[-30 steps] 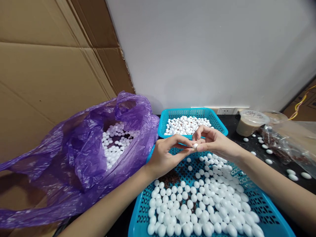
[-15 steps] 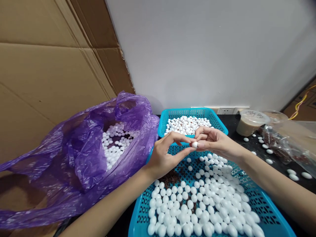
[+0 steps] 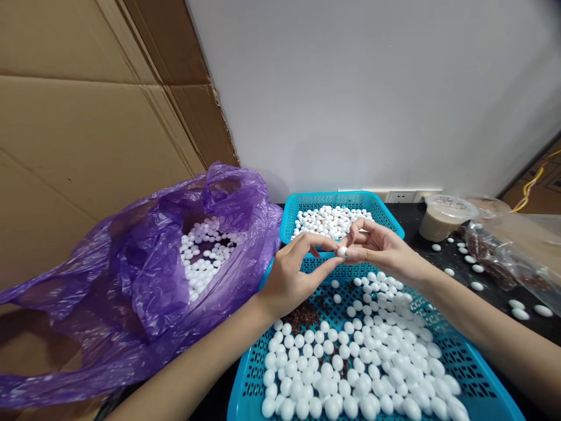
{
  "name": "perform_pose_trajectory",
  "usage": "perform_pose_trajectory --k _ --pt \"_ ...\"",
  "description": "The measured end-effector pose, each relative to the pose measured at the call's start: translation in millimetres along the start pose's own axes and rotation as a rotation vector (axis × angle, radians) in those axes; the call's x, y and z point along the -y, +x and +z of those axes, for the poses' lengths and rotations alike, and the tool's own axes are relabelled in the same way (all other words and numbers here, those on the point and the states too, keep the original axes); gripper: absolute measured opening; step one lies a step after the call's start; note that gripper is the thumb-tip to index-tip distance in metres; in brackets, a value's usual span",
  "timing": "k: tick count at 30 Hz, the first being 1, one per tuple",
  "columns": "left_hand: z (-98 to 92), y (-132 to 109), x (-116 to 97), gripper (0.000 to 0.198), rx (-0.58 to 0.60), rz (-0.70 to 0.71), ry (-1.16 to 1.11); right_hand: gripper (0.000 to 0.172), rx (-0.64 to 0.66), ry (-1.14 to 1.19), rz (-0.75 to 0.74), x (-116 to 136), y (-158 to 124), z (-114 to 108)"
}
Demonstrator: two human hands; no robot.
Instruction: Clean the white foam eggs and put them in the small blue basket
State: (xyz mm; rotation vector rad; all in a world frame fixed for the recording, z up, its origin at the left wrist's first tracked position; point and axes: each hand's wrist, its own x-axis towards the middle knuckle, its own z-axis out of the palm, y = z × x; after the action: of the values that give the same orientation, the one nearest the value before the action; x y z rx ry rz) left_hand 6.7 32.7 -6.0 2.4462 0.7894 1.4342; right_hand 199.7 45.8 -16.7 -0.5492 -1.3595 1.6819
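Observation:
A small white ball (image 3: 342,251) is pinched between the fingertips of both hands, above the far end of the large blue basket (image 3: 480,362). My left hand (image 3: 295,269) grips it from the left with thumb and forefinger. From the right, my right hand (image 3: 383,251) presses thumb and fingers against it, the other fingers curled. Beneath them the large basket holds many loose white balls (image 3: 363,383), some slightly egg-shaped, and dark brown crumbs (image 3: 303,316). Just behind the hands stands a smaller blue basket (image 3: 287,219) with white pieces showing reddish-brown spots (image 3: 328,219).
A purple plastic bag (image 3: 153,280) with white balls (image 3: 205,269) lies open at left, before a cardboard sheet (image 3: 79,146). On the black table at right are a lidded cup (image 3: 442,219), scattered white balls (image 3: 477,286) and a clear bag of brown bits (image 3: 491,251). A wall socket (image 3: 403,197) is behind.
Both hands and the white ball between them have shifted slightly left and up. My right fingers have moved on the ball. The baskets and bag stay put.

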Motion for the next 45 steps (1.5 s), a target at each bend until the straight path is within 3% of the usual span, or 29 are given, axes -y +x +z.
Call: perform_pose_trajectory --k 6,9,16,22,26,32,41,45 --pt "-1.3 3.4 1.7 0.018 -0.062 -0.077 -0.006 0.022 -0.513 -0.073 -0.102 -4.2 7.2 -14.5" --pt "-1.1 2.5 2.8 0.011 0.002 -0.125 -0.022 0.028 -0.584 -0.096 -0.132 -4.1 8.4 -18.1" --pt "-0.8 -1.1 0.5 0.002 0.277 -0.224 0.038 0.018 -0.481 -0.33 -0.185 -3.9 6.2 -12.5" --pt "-2.6 -4.0 1.7 0.005 0.674 -0.222 0.21 0.008 -0.187 -0.68 -0.228 -6.7 0.0 -2.1" --pt "-2.8 -7.6 6.3 0.011 0.857 -0.205 0.309 0.005 0.015 -0.892 -0.192 -2.7 -4.9 3.1" --pt "-1.8 -11.0 10.9 0.011 0.931 -0.153 0.365 0.016 0.272 -1.033 -0.09 -1.0 -6.6 4.6" --pt "-0.7 -9.1 11.5 0.008 0.938 -0.164 0.38 0.02 0.461 -1.103 0.026 -8.4 -8.2 -1.6" --pt "-1.1 -8.6 10.5 0.008 0.977 -0.18 0.398 0.016 0.471 -1.139 0.037 -9.0 -8.0 -1.4"
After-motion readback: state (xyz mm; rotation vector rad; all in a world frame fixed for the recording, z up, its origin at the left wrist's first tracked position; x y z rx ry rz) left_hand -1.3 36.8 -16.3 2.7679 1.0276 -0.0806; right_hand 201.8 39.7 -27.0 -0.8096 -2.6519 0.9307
